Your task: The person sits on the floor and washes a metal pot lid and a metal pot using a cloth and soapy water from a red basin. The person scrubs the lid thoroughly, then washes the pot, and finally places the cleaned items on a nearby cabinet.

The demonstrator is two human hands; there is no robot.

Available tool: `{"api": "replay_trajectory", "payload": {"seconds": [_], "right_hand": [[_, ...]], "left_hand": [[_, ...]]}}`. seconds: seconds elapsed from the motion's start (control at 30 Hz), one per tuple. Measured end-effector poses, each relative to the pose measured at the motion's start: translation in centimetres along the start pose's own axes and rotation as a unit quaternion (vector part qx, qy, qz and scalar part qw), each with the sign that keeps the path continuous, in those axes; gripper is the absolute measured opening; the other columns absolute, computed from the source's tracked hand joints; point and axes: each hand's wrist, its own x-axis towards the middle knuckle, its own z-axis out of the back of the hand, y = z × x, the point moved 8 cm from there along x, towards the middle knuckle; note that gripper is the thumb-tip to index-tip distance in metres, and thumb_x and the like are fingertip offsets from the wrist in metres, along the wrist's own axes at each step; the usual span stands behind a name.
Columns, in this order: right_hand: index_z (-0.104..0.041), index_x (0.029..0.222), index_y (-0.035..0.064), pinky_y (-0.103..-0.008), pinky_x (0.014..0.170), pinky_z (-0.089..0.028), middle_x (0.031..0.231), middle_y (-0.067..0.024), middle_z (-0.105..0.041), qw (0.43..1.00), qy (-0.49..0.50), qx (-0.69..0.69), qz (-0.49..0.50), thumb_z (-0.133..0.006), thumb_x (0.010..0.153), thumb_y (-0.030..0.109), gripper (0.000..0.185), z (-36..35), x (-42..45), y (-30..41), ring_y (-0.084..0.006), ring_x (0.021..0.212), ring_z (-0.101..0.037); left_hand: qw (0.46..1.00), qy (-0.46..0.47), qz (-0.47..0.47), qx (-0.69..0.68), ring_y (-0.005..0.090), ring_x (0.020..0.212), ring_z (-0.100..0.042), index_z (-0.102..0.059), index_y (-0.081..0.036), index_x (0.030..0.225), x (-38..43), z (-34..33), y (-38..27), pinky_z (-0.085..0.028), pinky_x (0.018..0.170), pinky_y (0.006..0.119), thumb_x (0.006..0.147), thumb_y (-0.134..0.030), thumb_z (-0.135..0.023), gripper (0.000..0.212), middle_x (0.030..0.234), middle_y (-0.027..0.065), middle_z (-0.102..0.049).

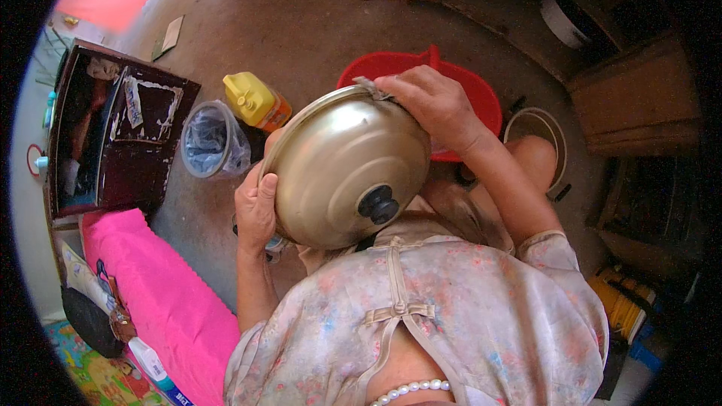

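Note:
A domed, gold-toned metal pot lid (333, 152) with a black knob (378, 204) is held tilted in front of my body, its outer side towards me. My left hand (256, 203) grips the rim at the left, the thumb lying over the edge. At the upper right of the rim, my right hand (431, 104) presses a greyish scrap of cloth or scourer (372, 88) against the lid. Behind the lid and my right hand lies a red plastic basin (479, 87), partly hidden.
Left of the lid stand a bin with a plastic liner (207, 138) and a yellow jug (251, 98). A dark cabinet (135, 158) and a pink cloth (163, 282) are further left. A round container (555, 124) is beside my knee at the right.

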Motion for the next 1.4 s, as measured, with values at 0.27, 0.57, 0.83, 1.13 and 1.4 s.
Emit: {"api": "replay_trajectory", "payload": {"seconds": [0.27,0.57,0.83,1.13,1.4], "right_hand": [[-0.064,0.106,0.0116,-0.0352,0.071,-0.053,0.092,-0.0071,-0.059,0.993,0.044,-0.054,0.094,-0.059,0.077,0.011,0.029,0.0,1.1,0.9,-0.0238,0.088,-0.062],[-0.065,0.096,0.0104,-0.0370,0.067,-0.053,0.090,-0.0056,-0.060,0.998,0.044,0.000,-0.042,-0.059,0.078,0.011,0.019,-4.1,-6.1,-3.5,-0.0249,0.086,-0.064],[-0.063,0.094,0.0102,-0.0364,0.068,-0.053,0.088,-0.0056,-0.057,0.999,-0.038,-0.020,0.011,-0.061,0.077,0.016,0.018,-1.7,-0.4,-1.1,-0.0242,0.083,-0.062],[-0.062,0.087,0.0093,-0.0356,0.069,-0.053,0.088,-0.0052,-0.060,0.998,-0.007,0.000,0.063,-0.062,0.075,0.017,0.014,-0.9,1.4,0.3,-0.0246,0.085,-0.062],[-0.062,0.088,0.0097,-0.0347,0.069,-0.053,0.088,-0.0053,-0.060,0.999,-0.019,-0.003,-0.041,-0.061,0.076,0.013,0.012,-1.1,-2.5,-2.4,-0.0238,0.086,-0.063]], "left_hand": [[1.000,0.012,-0.001,0.022,0.0108,0.096,-0.056,-0.057,0.004,0.124,0.2,0.0,0.0,-0.045,0.086,0.025,0.100,-0.034,-0.053,0.045,0.110,0.0044,-0.063],[1.000,-0.016,-0.006,0.004,0.0098,0.094,-0.056,-0.059,0.003,0.121,0.1,1.2,2.0,-0.045,0.084,0.024,0.101,-0.030,-0.050,0.039,0.107,0.0028,-0.063],[0.999,-0.011,-0.004,0.037,0.0100,0.095,-0.056,-0.058,0.003,0.121,0.2,0.5,0.7,-0.044,0.085,0.024,0.101,-0.031,-0.051,0.041,0.107,0.0028,-0.063],[0.999,0.010,0.006,0.033,0.0100,0.094,-0.056,-0.058,0.003,0.123,0.2,0.5,1.5,-0.045,0.085,0.024,0.101,-0.030,-0.051,0.040,0.106,0.0030,-0.064],[0.999,0.026,0.023,0.003,0.0102,0.092,-0.056,-0.059,0.004,0.121,0.9,-1.2,0.1,-0.045,0.082,0.024,0.101,-0.028,-0.051,0.038,0.104,0.0036,-0.064]]}}
